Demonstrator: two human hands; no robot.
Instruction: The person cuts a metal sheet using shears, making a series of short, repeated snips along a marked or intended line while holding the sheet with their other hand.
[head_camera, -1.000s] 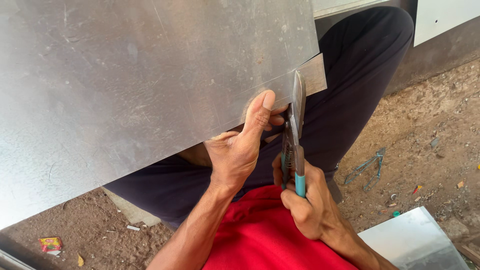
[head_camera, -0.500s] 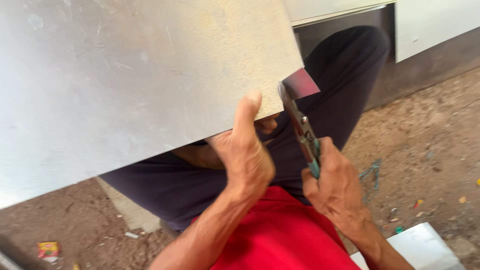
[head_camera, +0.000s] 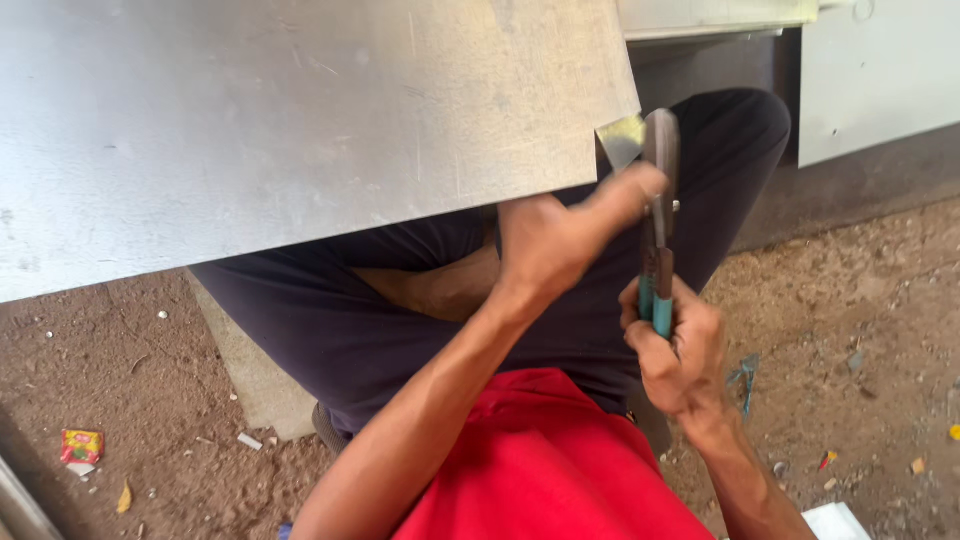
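Note:
A large grey metal sheet (head_camera: 300, 120) fills the upper left of the head view, above my lap. My left hand (head_camera: 560, 235) reaches up under its lower right edge, thumb pressed near the corner. A small cut strip of metal (head_camera: 622, 140) sticks out at that corner. My right hand (head_camera: 672, 345) is closed around the teal handles of a pair of tin snips (head_camera: 658, 200). The snips point upward with their blades at the strip beside the sheet's corner. I am crouched in dark trousers and a red shirt.
Bare dirt ground (head_camera: 860, 300) lies around me with small scraps. A candy wrapper (head_camera: 81, 446) lies at the lower left. A pale concrete slab (head_camera: 255, 375) sits under my leg. Light metal panels (head_camera: 880, 70) stand at the upper right. Another sheet corner (head_camera: 835, 522) shows at the bottom.
The sheet has shifted right and its corner sits farther right. The snips have swung from tilted to nearly upright, and the strip at the corner looks smaller.

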